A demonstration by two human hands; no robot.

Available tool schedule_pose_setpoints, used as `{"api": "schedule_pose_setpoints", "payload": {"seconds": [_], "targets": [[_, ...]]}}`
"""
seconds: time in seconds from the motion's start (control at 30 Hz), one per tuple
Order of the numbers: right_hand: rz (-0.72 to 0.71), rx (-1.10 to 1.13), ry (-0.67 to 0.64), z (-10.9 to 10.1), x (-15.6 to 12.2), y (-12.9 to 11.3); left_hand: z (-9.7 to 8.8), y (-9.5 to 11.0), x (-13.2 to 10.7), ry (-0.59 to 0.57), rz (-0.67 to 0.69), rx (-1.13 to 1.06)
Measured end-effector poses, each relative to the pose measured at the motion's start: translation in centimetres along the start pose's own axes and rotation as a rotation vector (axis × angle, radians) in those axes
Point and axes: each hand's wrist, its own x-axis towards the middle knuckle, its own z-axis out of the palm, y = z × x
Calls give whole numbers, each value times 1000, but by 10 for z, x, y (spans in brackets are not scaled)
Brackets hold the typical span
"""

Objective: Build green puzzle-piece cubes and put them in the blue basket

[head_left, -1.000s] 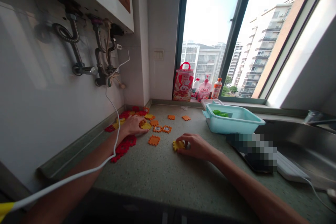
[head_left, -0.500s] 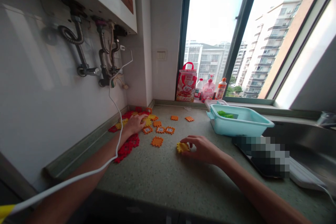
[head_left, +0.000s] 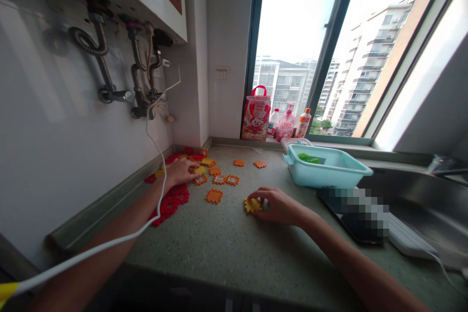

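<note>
My right hand [head_left: 278, 205] is closed, with its thumb and fingers pinching a yellow toothed-edge puzzle tile [head_left: 250, 206] at the countertop. On the left, my left hand [head_left: 180, 171] reaches over a pile of red tiles [head_left: 171, 206]. Its fingertips are on another yellow tile [head_left: 200, 169], and the grip is partly hidden. Several orange tiles [head_left: 214, 196] lie between my hands, some with white grid-like centres [head_left: 231, 180]. Two more orange tiles [head_left: 260, 164] sit farther back.
A light-blue plastic basin [head_left: 329, 170] with something green inside stands at the right, beside the metal sink [head_left: 413, 209]. A dark flat device [head_left: 360, 226] and a white power strip [head_left: 409, 239] lie in front. A white cable [head_left: 109, 243] crosses above my left forearm. Bottles [head_left: 285, 124] line the windowsill.
The view has shifted slightly, so the scene sits a little farther left. Both hands stay at nearly the same places on the counter, the right one still pinching its yellow tile.
</note>
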Motion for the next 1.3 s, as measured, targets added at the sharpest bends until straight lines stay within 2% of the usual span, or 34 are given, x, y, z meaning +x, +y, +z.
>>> {"api": "schedule_pose_setpoints", "payload": {"seconds": [0.1, 0.2, 0.3, 0.4, 0.5, 0.6, 0.7, 0.8, 0.87, 0.97, 1.03, 1.1, 1.17, 1.23, 1.3], "targets": [[19, -32, 8, -2, 0, 2, -3, -1, 0, 10, 9, -33], [20, -72, 61, -5, 1, 12, -10, 17, -2, 26, 68, -53], [31, -117, 145, -11, 1, 27, -13, 60, -7, 19, 251, -151], [53, -148, 230, -17, 0, 36, -6, 112, -11, -123, 484, -244], [40, -144, 303, -19, -1, 36, 7, 148, -14, -216, 530, -260], [-28, -111, 332, -15, 0, 29, 17, 159, -18, -197, 491, -270], [-78, -69, 320, -6, 5, 22, 17, 155, -21, -190, 496, -252], [-93, -26, 283, 6, 11, 15, 0, 140, -15, -166, 490, -230], [-93, -1, 234, 13, 13, 12, -19, 117, -6, -94, 419, -208], [-77, 33, 161, 17, 14, 9, -46, 59, 9, 18, 206, -128], [-65, 47, 139, 18, 13, 10, -56, 12, 12, 39, -11, 42], [-53, 39, 126, 18, 12, 10, -57, -33, 10, 41, -143, 126], [-39, 23, 114, 18, 12, 10, -51, -68, 4, 8, -237, 158], [-26, 8, 109, 20, 12, 10, -42, -91, -1, -33, -287, 155], [-24, 1, 105, 21, 12, 9, -31, -104, -2, -66, -289, 125]]}}
